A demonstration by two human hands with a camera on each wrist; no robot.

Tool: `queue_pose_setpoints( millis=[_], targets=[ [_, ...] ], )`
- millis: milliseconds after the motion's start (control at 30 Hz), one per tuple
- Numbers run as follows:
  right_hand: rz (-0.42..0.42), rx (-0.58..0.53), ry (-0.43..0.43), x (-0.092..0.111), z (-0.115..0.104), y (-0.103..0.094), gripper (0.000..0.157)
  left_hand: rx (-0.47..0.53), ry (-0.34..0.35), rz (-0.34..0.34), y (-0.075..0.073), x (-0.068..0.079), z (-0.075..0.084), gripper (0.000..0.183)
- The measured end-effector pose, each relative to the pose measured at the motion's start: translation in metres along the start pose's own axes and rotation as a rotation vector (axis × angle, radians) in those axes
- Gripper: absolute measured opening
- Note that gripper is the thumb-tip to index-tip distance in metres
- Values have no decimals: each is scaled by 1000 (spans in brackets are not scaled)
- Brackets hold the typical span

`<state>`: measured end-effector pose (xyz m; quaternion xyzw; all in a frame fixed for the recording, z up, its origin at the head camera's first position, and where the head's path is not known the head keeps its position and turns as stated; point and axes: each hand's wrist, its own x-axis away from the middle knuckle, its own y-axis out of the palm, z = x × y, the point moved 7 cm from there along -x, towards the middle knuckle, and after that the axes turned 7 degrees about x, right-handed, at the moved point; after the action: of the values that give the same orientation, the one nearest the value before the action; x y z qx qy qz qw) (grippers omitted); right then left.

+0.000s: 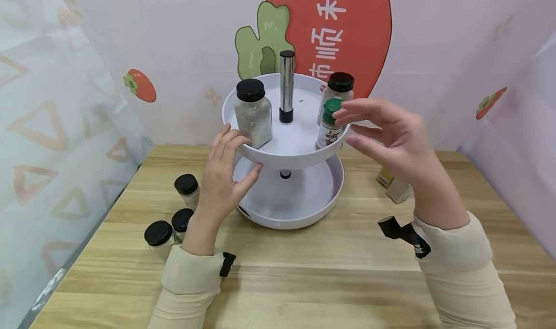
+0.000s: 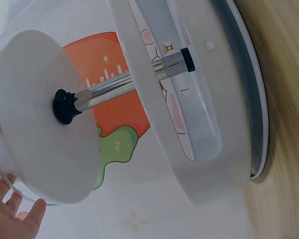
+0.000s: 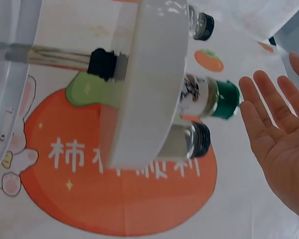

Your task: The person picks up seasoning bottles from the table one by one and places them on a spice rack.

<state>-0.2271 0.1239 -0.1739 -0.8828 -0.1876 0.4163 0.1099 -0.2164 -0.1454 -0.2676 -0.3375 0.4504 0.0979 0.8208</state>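
L hand [image 1: 220, 178] at 2-tier tray [image 1: 286, 162], wood tbl [image 1: 312, 290], fruit-print backdrop [image 1: 187, 44].

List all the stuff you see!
Round two-tier tray stand: 1, white, mid-table
Clear glass jars with black lids: 2, pale, upper tier
Green-capped shaker bottle: 1, white label, upper tier
Other black-lidded jars: 3, pale, table's left
Small boxes: maybe 2, yellow and white, table's right
Wooden table: 1, tan, underneath
Fruit-printed sheeting: count unclear, pale, around
Left hand: 1, bare, tray rim
Right hand: 1, bare, beside bottle
Sleeves: 2, cream, forearms
Straps: 2, black, wrists
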Motion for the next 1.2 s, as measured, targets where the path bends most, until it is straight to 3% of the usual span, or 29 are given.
queue_pose_setpoints(
  millis=[267,733,967,1200],
  targets=[
    [121,-66,-21,25,8,-37,41,-3,-4,-5,0,1,-1,50],
    [427,-191,61,79,56,-98,35,-5,2,-14,0,0,-1,52],
    [520,-173,253,109,89,-117,36,-6,8,-19,2,0,-1,51],
    [542,-174,486,139,132,-131,35,-15,11,-13,0,0,0,51]
  ],
)
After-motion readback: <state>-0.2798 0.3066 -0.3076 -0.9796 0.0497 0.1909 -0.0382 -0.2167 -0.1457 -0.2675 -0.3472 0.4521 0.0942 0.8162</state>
